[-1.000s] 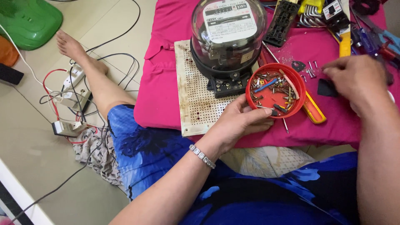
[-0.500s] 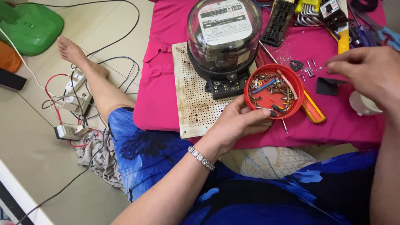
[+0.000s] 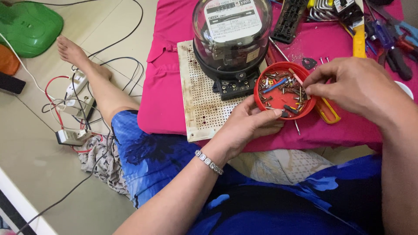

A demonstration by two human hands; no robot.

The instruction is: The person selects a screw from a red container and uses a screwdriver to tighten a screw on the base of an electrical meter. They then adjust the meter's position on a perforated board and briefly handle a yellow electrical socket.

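Change: right hand (image 3: 348, 89) has come in from the cloth's right side to the red dish (image 3: 285, 90); left hand (image 3: 248, 124) stays at the dish's near rim.
Cloth: one pink fabric sheet (image 3: 167, 78), soft and creased, spread under all the work.
Board: one cream perforated panel (image 3: 198, 93), flat, rectangular, stained brown in spots, lying on the cloth.
Meter: one electricity meter (image 3: 230, 37) with a clear rounded dome over a black base, standing on the board just behind the dish.
Dish: one round, shallow, red plastic lid-like tray, resting at the board's right edge, filled with many small metal screws and bits, too many to count.
Right hand: fingers pinched together over the dish's far right rim; whether they hold a screw I cannot tell.
Left hand: fingers curled loosely, thumb lying against the dish's near edge, steadying it rather than gripping.
Bracelet: one silver linked band (image 3: 209, 162) on the left wrist.
Loose screws: three (image 3: 323, 60) on the cloth behind the dish.
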